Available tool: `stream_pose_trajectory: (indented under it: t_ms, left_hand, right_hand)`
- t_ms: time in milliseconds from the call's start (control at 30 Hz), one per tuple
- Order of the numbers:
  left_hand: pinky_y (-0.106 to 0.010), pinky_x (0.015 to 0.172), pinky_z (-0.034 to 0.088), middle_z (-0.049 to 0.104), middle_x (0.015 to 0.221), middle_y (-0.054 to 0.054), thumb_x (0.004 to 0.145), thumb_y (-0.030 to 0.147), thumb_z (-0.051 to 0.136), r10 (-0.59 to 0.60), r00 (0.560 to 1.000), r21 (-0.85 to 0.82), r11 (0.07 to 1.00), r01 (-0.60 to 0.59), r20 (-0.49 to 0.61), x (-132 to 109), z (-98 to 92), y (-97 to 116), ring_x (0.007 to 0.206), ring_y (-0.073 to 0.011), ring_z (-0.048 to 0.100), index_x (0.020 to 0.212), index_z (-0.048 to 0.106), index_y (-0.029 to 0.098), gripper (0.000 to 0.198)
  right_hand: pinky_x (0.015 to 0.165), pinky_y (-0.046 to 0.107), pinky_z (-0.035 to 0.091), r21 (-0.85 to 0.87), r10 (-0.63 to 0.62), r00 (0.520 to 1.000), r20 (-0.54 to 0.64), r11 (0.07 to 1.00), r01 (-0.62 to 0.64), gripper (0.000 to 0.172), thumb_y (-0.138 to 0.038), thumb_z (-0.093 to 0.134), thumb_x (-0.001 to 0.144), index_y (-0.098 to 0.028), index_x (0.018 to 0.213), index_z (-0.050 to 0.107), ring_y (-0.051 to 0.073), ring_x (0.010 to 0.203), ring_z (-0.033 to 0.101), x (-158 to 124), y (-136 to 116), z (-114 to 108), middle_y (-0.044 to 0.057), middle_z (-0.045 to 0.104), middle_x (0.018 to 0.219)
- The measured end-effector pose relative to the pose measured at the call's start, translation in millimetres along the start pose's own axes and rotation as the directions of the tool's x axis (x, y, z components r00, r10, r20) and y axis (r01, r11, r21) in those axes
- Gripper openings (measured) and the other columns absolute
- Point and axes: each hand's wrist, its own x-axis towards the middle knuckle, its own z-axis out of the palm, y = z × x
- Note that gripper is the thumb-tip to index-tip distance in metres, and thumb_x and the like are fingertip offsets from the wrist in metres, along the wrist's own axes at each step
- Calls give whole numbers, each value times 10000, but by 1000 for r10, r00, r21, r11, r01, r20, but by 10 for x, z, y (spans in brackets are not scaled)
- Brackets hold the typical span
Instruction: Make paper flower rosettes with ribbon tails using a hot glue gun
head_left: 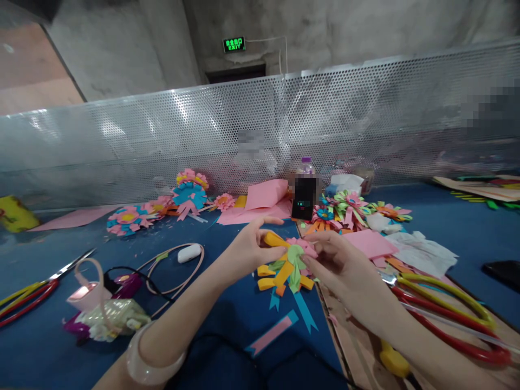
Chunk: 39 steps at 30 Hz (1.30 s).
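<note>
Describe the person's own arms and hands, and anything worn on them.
No sleeves are in view; both arms are bare to the frame's edge. The left hand and right hand wear no gloves, and the fingers show no rings that I can make out. A thick, smooth, pale pink bangle circles the left wrist; the right wrist carries nothing.

Near-middle of the blue table (227, 319) is mostly open. Scissors (455, 297) crowd the right, cables (156, 290) clutter the left, mesh fence (162, 141) blocks the far side.
</note>
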Motion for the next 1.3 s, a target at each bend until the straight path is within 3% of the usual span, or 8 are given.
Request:
stream_pose_trajectory:
  t_ms: [533,733,833,933,1000,1100,1200,1300]
  left_hand:
    - [-270,670,483,670,772,-11,675,195,718,0,1000,-51,999,-1,-15,-20,-17,40,711,-150,638,1169,471,168,553]
    - [-312,797,459,669,990,-66,787,349,622,42,999,-84,996,-43,-11,-10,-53,58,905,-187,616,1242,442,194,513]
    - [-320,776,459,641,1090,-90,801,511,528,-14,993,-122,992,0,-114,69,-104,-13,947,-220,606,1139,517,198,461]
    - [-290,640,445,674,922,-90,760,659,457,-137,989,-146,981,128,-54,133,-147,-90,797,-217,636,1068,552,188,571]
    - [-284,619,435,682,841,-93,758,696,420,-192,976,-212,954,211,104,138,-138,-109,739,-211,641,1051,553,166,619]
    - [-299,674,459,679,872,-104,797,658,403,-166,951,-395,880,263,262,97,-60,-92,770,-207,639,998,575,152,571]
    - [-274,659,472,663,884,-88,804,528,508,-132,976,-455,869,197,171,55,40,-62,762,-184,629,962,598,159,412]
    - [-236,662,466,650,897,-57,754,329,642,-67,996,-405,910,83,54,47,97,-54,766,-147,613,983,590,169,284]
  right_hand:
    - [652,274,498,5,3,1000,8,1000,-3,234,-351,579,846,-250,1041,500,158,750,581,-23,-33,-20,0,544,821]
    - [600,274,507,-187,-70,993,-99,981,51,209,-316,570,853,-272,1044,499,157,712,601,-22,-27,-16,-1,597,828]
    - [616,292,512,-546,-398,902,-169,799,250,307,-227,569,857,-265,1147,478,165,704,599,-23,14,-31,20,621,872]
    - [784,354,498,-801,-731,681,39,385,459,513,-71,568,828,-191,1299,404,214,876,584,-34,75,-86,84,642,999]
    - [871,399,470,-807,-778,604,174,239,540,560,-21,574,801,-136,1317,392,249,1004,548,-46,86,-128,121,637,1063]
    - [907,447,453,-736,-771,556,312,174,655,415,-31,503,829,-131,1230,462,264,1087,521,-55,32,-162,136,637,1093]
    - [920,460,440,-688,-760,487,431,72,722,286,-43,402,868,-135,1106,530,254,1072,538,-36,-27,-160,126,657,1066]
    - [943,457,416,-689,-733,465,496,-6,724,241,-39,429,860,-97,1050,565,262,1058,531,-1,-18,-161,134,656,1056]
